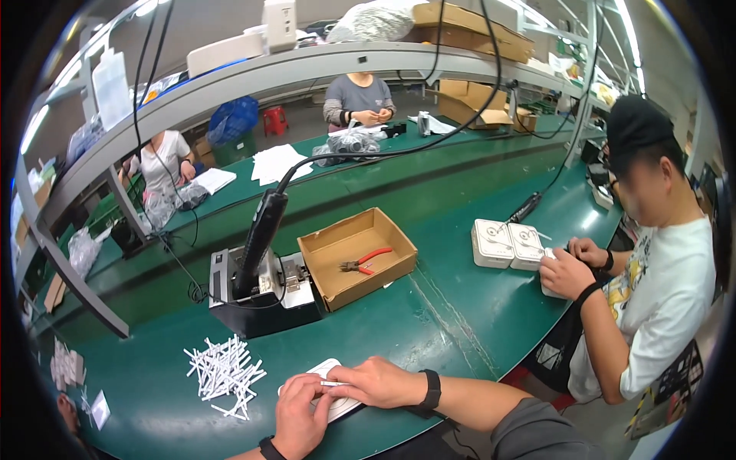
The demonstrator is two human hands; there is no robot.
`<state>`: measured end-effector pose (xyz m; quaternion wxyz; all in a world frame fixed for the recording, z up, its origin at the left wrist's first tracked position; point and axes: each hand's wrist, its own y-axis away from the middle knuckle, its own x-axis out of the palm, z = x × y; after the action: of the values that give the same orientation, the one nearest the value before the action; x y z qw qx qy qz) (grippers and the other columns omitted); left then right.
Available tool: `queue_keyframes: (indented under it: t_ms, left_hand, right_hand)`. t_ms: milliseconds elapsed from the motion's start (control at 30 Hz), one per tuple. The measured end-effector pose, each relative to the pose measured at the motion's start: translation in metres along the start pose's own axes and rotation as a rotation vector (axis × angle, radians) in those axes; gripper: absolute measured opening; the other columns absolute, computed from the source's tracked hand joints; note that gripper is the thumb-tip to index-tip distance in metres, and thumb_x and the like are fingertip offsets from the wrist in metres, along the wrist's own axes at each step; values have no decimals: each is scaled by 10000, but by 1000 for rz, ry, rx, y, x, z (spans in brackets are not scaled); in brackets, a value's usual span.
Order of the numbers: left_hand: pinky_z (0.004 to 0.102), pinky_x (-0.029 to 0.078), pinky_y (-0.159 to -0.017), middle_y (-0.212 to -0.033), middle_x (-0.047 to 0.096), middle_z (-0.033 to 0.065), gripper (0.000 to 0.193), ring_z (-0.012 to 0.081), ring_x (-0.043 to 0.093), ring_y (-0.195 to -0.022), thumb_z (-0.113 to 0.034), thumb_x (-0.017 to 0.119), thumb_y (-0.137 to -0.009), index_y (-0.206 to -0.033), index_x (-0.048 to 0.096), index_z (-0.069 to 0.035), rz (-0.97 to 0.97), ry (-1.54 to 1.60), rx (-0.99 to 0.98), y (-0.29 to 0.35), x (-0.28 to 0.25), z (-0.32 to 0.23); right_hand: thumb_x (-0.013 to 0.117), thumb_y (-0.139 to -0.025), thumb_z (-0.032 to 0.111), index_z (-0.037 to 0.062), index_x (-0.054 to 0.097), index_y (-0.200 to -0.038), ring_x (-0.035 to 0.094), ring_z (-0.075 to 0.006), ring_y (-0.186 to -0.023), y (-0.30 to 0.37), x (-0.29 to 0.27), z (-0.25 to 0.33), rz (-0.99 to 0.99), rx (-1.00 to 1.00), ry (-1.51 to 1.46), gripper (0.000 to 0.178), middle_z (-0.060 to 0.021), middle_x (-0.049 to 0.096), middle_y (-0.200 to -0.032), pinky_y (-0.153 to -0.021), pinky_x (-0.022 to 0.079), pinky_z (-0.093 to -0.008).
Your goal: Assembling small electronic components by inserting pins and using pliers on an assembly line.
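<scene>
My left hand (297, 418) presses on a flat white plastic part (328, 369) lying on the green bench near its front edge. My right hand (376, 381) rests on the same part, pinching a thin white stick (331, 383) between its fingers. A loose pile of several white sticks (224, 373) lies just left of my hands. Most of the white part is hidden under my hands.
Behind my hands stands a black fixture (261, 295) with a hanging power screwdriver (261, 238). An open cardboard box (357, 257) holds red-handled pliers (366, 261). At the right a seated person (659, 284) handles white boxes (506, 244). Two more people work across the far bench.
</scene>
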<state>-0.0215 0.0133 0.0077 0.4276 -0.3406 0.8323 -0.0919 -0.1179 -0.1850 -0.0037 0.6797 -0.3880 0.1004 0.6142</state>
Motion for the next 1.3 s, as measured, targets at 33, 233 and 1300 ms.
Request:
queue_keyframes:
  t_ms: [33,233,1300]
  left_hand:
    - [427,564,-890,-1070,715,164,140,361,683,-1049,-7,806,-845,-955,719,-3,-4,1,-4,0,0,-1]
    - [415,564,-877,-1073,713,159,136,347,683,-1035,-14,812,-851,-948,720,12,29,-39,4,-2,-1,-5]
    - [367,529,-942,-1194,658,157,90,302,653,-1095,-73,702,-1032,-1069,700,9,224,26,-8,-9,-16,2]
  right_hand:
    - [660,-1051,280,96,634,-1172,683,-448,-740,1,1,1,-11,-30,50,222,-190,699,-800,-639,541,-521]
    - [673,-1041,284,95,640,-1149,679,-433,-693,3,6,-11,-94,-105,53,220,-178,695,-773,-606,539,-518]
    - [717,-968,218,34,600,-928,628,-455,-673,-1,2,-17,-46,-135,-34,221,-188,626,-669,-606,481,-538]
